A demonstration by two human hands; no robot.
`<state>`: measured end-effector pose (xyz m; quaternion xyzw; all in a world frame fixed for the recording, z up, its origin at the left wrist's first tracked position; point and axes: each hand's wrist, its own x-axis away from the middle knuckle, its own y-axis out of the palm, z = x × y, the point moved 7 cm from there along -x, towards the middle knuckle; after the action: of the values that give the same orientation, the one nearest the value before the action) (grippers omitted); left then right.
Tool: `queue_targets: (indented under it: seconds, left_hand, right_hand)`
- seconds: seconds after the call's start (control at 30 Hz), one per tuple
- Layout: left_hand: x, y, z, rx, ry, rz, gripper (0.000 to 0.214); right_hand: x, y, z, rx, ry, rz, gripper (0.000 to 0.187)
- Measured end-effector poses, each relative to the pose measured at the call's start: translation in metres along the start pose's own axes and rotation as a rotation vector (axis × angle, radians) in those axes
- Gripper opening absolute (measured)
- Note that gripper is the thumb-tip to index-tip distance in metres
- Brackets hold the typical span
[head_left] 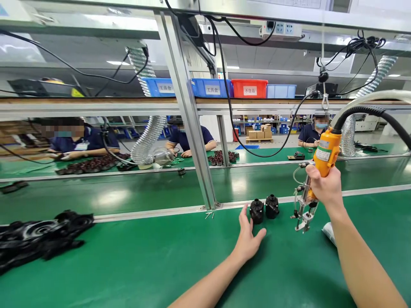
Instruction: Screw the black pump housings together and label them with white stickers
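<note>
My right hand (pixel 327 186) is wrapped round a yellow power screwdriver (pixel 325 156), which has a metal fixture (pixel 303 214) at its lower end and hangs tip-down over the green bench. A thick black hose runs from its top to the right. My left hand (pixel 248 237) has its fingers apart, close beside a black round plastic part (pixel 256 211); whether the fingertips touch it I cannot tell. A second, similar black plastic part (pixel 272 206) stands upright just to the right, between my left hand and the screwdriver.
A metal post (pixel 189 111) rises at the bench's back edge, with several small screws (pixel 209 214) at its foot. Black parts (pixel 41 235) are piled at left. A whitish packet (pixel 329 233) lies under my right forearm. Co-workers sit across the green belt (pixel 144 188).
</note>
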<state>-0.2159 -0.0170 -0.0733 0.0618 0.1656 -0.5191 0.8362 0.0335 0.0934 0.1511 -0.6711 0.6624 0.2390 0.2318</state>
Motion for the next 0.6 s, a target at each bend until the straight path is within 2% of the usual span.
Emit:
queue_targets:
  seconds: [0.07,0.13,0.23,0.37,0.6]
  left_hand:
    - [0.007,0.008,-0.004,-0.015,-0.004,-0.088,0.1]
    - [0.013,0.013,-0.008,-0.061,-0.011,-0.123,0.099]
    - [0.018,0.012,-0.013,-0.095,-0.017,-0.11,0.096]
    - [0.018,0.009,-0.02,-0.099,-0.005,-0.1,0.097]
    - [0.014,0.007,-0.033,-0.123,-0.023,-0.124,0.104]
  right_hand:
    - [0.003,0.004,0.0,-0.013,0.026,-0.057,0.044]
    - [0.005,0.008,0.0,-0.041,0.047,-0.095,0.042]
    - [0.008,0.017,0.002,-0.055,0.1,-0.195,0.037]
    - [0.015,0.034,0.004,-0.047,0.208,-0.391,0.04]
    - [0.024,0.042,0.002,-0.047,0.271,-0.483,0.042]
